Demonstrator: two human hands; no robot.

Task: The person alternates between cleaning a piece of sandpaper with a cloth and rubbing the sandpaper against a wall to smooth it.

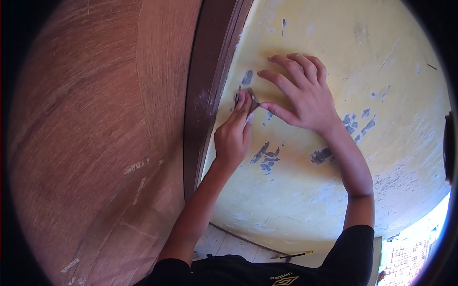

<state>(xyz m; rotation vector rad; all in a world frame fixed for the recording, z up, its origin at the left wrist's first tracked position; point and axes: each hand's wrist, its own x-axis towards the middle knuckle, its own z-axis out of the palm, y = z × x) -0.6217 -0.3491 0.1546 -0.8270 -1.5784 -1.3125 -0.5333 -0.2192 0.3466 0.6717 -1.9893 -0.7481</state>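
Against yellow wall [305, 200] — left hand [232, 138] presses sandpaper [253, 100].

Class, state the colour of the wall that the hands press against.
Pale yellow wall, with blue-grey chipped patches; head view.

The black shirt [281, 274] reads "umbro", seen upside down.

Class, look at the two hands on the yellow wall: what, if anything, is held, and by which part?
The left hand presses a small dark folded piece, seemingly sandpaper, against the yellow painted wall, fingertips on its face. The right hand rests open on the wall.
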